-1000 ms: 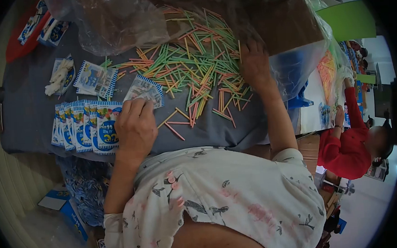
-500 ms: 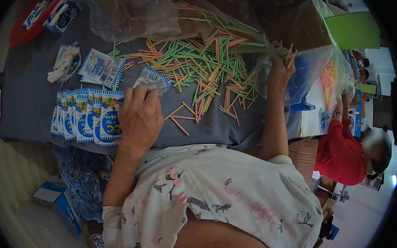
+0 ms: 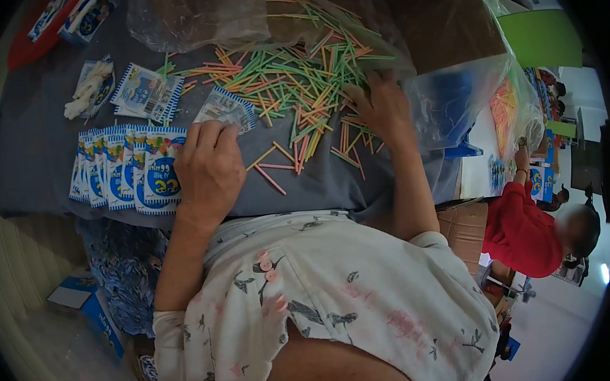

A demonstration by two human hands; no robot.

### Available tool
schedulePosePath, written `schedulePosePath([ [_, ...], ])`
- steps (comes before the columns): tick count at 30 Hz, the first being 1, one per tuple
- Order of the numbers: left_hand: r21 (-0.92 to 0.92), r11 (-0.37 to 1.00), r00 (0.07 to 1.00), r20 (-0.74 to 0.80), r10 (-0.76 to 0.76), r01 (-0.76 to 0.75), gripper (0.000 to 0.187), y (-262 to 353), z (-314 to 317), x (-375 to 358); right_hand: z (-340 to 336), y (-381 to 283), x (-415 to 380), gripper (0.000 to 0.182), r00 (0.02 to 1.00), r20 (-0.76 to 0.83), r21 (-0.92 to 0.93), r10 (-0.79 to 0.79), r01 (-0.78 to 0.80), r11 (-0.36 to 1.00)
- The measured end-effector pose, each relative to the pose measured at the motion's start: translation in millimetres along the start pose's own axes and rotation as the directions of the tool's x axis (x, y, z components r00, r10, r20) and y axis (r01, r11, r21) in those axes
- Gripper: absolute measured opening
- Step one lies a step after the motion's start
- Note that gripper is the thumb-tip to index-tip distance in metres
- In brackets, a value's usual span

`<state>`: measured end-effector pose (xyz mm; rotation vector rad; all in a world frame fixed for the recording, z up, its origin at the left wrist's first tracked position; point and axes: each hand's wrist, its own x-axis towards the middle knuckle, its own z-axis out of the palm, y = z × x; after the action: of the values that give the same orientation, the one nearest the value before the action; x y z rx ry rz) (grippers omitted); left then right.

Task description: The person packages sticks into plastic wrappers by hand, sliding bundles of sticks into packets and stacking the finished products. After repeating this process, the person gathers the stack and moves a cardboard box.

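My left hand [image 3: 209,170] rests on the grey cloth with its fingers curled together and the tips hidden. It sits between a row of overlapping blue-and-white printed packets [image 3: 119,170] and a clear-fronted striped packet [image 3: 227,110], close to both. Whatever lies under those fingers does not show. Over the right side of a loose pile of thin pink, green and yellow sticks [image 3: 306,96], my right hand [image 3: 385,112] reaches with thumb and fingers apart. No sticks show gripped in it. Clear plastic sheeting [image 3: 197,19] drapes beside the pile's far side.
More striped packets [image 3: 147,92] and a packet with crumpled white material [image 3: 93,88] lie at the left. A red tray [image 3: 27,40] stands at the far left corner. Right are a plastic-lined carton [image 3: 442,28], a blue bin [image 3: 447,108] and a co-worker in red [image 3: 520,230].
My right hand has moved left from beside the carton to the stick pile. The sticks that stood out of its fingers are gone from it. My left hand stays by the packets.
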<state>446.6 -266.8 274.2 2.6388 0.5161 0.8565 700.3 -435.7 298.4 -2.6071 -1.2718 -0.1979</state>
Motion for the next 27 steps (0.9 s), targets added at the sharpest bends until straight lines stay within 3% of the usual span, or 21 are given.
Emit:
schedulePosePath([
  [3, 0.072, 0.993, 0.991, -0.093, 0.095, -0.088, 0.025, 2, -7, 3, -1, -6, 5, 0.039, 0.999, 0.05, 0.004, -0.01, 0.01, 1.0],
  [7, 0.141, 0.985, 0.994, -0.032, 0.106, -0.1, 0.025, -4, 2, -4, -5, -13, 3, 0.048, 0.989, 0.135, -0.018, -0.058, 0.061, 0.998],
  [9, 0.077, 0.995, 0.997, -0.028, 0.073, -0.071, 0.024, -6, 3, -6, -5, -19, 0, 0.04, 0.962, 0.175, -0.153, -0.21, 0.238, 0.959],
  [13, 0.044, 0.999, 0.999, -0.036, -0.008, 0.009, 0.023, -4, -4, -2, -8, -21, 0, 0.04, 0.972, 0.064, -0.153, -0.228, 0.235, 0.96],
  [15, 0.001, 1.0, 0.999, -0.035, 0.009, -0.009, 0.017, -9, -4, 1, -12, -19, 1, 0.035, 0.977, -0.052, 0.046, -0.207, 0.21, 0.977],
  [16, 0.01, 1.0, 0.999, -0.041, 0.01, -0.01, 0.017, -9, -5, 5, -14, -24, 2, 0.035, 0.975, -0.06, 0.05, -0.213, 0.216, 0.975],
  [17, -0.003, 0.998, 0.992, -0.109, 0.068, -0.069, 0.015, -8, -6, 10, -16, -31, 3, 0.032, 0.989, -0.096, 0.348, -0.111, 0.138, 0.927],
  [18, -0.017, 0.991, 0.977, -0.174, 0.126, -0.131, 0.012, -7, -6, 13, -16, -37, 3, 0.029, 0.995, -0.098, 0.614, -0.001, 0.061, 0.787],
  [19, -0.019, 0.99, 0.976, -0.174, 0.134, -0.139, 0.012, -7, -3, 12, -13, -42, 3, 0.029, 0.995, -0.103, 0.612, 0.006, 0.059, 0.789],
  [21, -0.006, 0.994, 0.993, -0.036, 0.11, -0.111, 0.01, -8, 4, 7, -2, -48, 8, 0.022, 0.994, -0.014, 0.811, 0.104, -0.05, 0.583],
  [22, -0.001, 0.993, 0.992, -0.041, 0.12, -0.12, 0.01, -6, 3, 6, 4, -46, 12, 0.022, 0.994, -0.025, 0.813, 0.106, -0.041, 0.58],
  [24, -0.066, 0.998, 0.999, 0.044, 0.017, -0.014, 0.01, -1, -2, 3, 20, -40, 21, 0.021, 1.0, -0.013, 0.83, -0.028, 0.027, 0.556],
  [25, -0.063, 0.998, 0.999, 0.039, 0.019, -0.017, 0.01, 0, -5, 4, 26, -39, 23, 0.024, 0.999, -0.046, 0.883, -0.026, 0.053, 0.467],
  [26, -0.121, 0.993, 0.999, 0.053, 0.0, 0.007, 0.01, 0, -10, 5, 28, -38, 25, 0.024, 0.998, -0.048, 0.883, -0.032, 0.057, 0.465],
  [27, -0.178, 0.983, 0.997, 0.072, -0.019, 0.032, 0.01, -1, -13, 5, 31, -37, 26, 0.028, 1.0, -0.012, 0.981, -0.011, 0.014, 0.192],
])
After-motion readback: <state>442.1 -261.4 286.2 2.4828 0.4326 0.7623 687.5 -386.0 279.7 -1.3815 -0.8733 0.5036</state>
